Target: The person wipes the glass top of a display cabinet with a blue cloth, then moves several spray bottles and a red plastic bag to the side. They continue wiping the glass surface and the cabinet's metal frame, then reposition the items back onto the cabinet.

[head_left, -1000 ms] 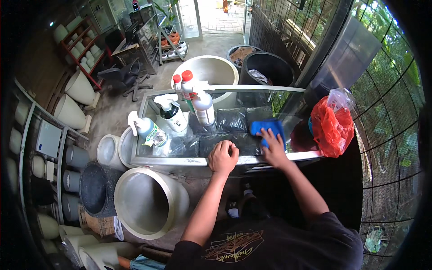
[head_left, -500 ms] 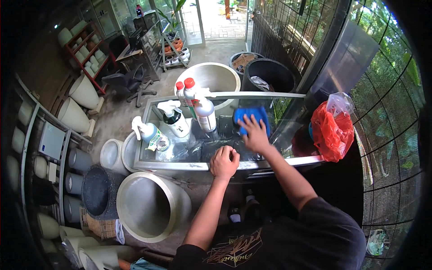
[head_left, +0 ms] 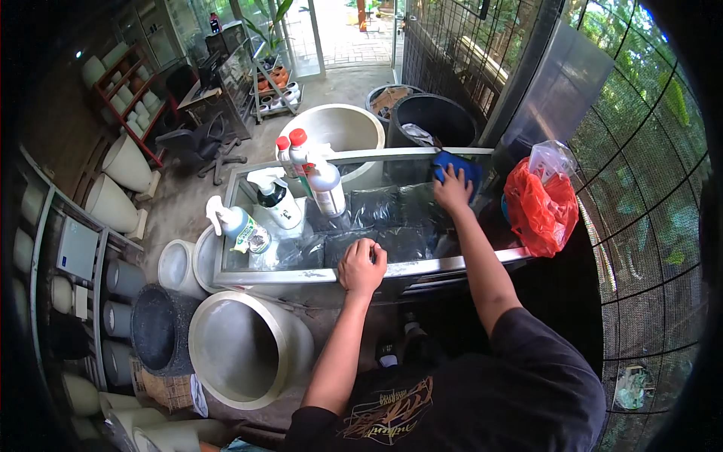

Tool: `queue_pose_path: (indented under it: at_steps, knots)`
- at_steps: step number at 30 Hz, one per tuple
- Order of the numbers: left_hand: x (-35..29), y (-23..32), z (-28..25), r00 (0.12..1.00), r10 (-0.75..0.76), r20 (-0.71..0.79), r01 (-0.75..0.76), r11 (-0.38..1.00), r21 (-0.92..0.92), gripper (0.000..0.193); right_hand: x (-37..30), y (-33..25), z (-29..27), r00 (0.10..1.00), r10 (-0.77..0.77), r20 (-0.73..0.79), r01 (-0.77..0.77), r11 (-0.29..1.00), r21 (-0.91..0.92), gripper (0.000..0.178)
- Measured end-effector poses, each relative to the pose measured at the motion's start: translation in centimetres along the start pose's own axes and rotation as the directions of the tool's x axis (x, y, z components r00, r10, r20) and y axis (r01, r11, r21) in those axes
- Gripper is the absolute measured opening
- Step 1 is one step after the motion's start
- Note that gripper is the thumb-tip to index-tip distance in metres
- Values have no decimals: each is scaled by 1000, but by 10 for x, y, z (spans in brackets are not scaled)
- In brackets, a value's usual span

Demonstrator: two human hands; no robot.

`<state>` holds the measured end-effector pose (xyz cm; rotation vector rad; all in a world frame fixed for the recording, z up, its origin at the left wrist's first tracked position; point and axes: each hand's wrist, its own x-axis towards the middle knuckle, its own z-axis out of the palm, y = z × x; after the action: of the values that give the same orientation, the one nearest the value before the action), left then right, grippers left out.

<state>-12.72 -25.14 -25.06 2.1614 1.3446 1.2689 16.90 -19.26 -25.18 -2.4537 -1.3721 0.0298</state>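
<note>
Cloth (head_left: pixel 470 170): blue, sitting on the glass top (head_left: pixel 385 172) up against or just beside the back rim (head_left: pixel 376 155), toward the right end.
Right hand (head_left: pixel 454 191): fingers spread across the cloth, looks like pressing it down rather than bunching it up. Thumb side is hard to make out from this angle, so don't hold me to that.
Left hand (head_left: pixel 362 267): curled up loosely on the front rim (head_left: pixel 429 266), nothing visible in it.
Wiping progress: partway would be my read. Cloth is at the back right, but no streak or wet edge shows which glass is already done.
Glass left: most likely the left half. Spray bottles (head_left: pixel 279 207) and red-capped bottles (head_left: pixel 299 157) stand there, so the spots under them are out of the cloth's reach.
Black packs (head_left: pixel 374 207): they're under the glass, so not in the way of any rubbing.
Red plastic bag (head_left: pixel 539 207): over at the right end, apart from the cloth and both hands.
</note>
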Motion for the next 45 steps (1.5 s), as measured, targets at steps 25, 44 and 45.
queue_pose_path:
  at_steps: [25,44,45]
  knots:
    - [0,-3,4,995,65,-73,-66,998,-17,10,-30,-11,8,998,-19,-68,17,999,-37,60]
    - [-1,-5,-3,1000,22,21,-22,1000,-6,9,-100,28,-13,987,-162,-20,163,983,78,57]
    - [-1,-5,-1,1000,16,24,-16,1000,-18,9,-86,23,-14,992,-122,-11,123,992,42,57]
